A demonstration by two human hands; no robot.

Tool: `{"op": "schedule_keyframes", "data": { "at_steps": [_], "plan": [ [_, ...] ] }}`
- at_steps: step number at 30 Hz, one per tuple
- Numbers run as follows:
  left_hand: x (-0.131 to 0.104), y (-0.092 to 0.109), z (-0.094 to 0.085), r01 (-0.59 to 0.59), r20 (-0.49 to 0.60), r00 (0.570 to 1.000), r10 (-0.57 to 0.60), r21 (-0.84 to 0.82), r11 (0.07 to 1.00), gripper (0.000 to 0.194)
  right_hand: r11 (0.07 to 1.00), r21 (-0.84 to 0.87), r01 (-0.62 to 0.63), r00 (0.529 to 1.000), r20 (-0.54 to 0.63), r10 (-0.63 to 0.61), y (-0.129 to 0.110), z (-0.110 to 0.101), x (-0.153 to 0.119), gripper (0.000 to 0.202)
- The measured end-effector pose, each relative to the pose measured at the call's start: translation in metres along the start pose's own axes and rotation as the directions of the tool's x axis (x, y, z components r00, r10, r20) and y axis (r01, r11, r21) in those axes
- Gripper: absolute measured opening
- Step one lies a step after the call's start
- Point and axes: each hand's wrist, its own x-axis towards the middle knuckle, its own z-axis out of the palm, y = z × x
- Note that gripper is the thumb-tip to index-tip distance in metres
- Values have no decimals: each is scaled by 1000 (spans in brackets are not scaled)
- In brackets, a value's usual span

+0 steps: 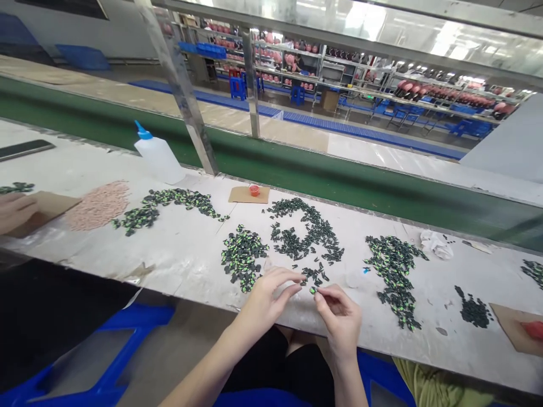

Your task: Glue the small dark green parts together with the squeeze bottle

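My right hand (339, 316) pinches a small black-and-green part (313, 290) between thumb and forefinger, just above the table's front edge. Facing it, my left hand (269, 294) is closed at the fingertips on what looks like a small dark piece (302, 281). A few loose dark pieces (316, 273) lie right beyond the fingertips, below a larger curved heap of dark pieces (297, 243). Left of my left hand is a pile of black-and-green parts (242, 254). Another black-and-green pile (394, 271) spreads to the right of my right hand.
A red-orange cup (254, 190) stands on cardboard (237, 195) behind the heaps. Further left are a white squeeze bottle (160, 159), pink pieces (99, 206) and another person's hand (17, 212). Crumpled white tissue (436, 244) and small black pieces (475, 311) lie to the right. A metal post (186, 102) rises behind.
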Motion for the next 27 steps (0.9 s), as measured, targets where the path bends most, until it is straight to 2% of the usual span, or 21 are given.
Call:
{"op": "schedule_keyframes", "data": {
  "at_steps": [1, 3, 4, 6, 9, 13, 16, 20, 24, 27],
  "plan": [
    [0, -12, -4, 49, -33, 998, -46, 80, 996, 19, 993, -104, 62, 997, -46, -67, 6, -9, -3, 3],
    [1, -38, -14, 159, -173, 978, -117, 253, 954, 19, 934, -323, 151, 958, -186, -219, 18, -31, -6, 4],
    [3, -49, -19, 194, -216, 968, -127, 325, 925, 18, 892, -425, 152, 925, -256, -280, 24, -43, -6, 6],
    [10, -67, -25, 215, -234, 965, -122, 433, 875, 17, 813, -580, 57, 849, -400, -345, 33, -63, -2, 12],
    [24, -78, -27, 188, -162, 980, -117, 544, 818, 15, 725, -687, -38, 831, -425, -358, 41, -79, 10, 36],
    [41, -81, -23, 122, -46, 992, -119, 626, 771, 17, 625, -781, -2, 903, -270, -334, 49, -73, 21, 71],
    [46, -84, -23, 67, 54, 989, -138, 666, 743, 19, 635, -772, -18, 949, -213, -232, 55, -62, 23, 70],
    [48, -87, -27, 16, 134, 978, -159, 713, 701, 19, 739, -673, -33, 967, -208, -147, 55, -55, 25, 51],
    [50, -83, -33, -13, 179, 967, -181, 745, 667, 20, 916, -371, -152, 968, -241, 63, 48, -53, 21, 40],
    [50, -75, -34, 18, 165, 967, -195, 718, 696, 21, 972, -143, -188, 944, -300, 139, 44, -53, 16, 37]
  ]
}}
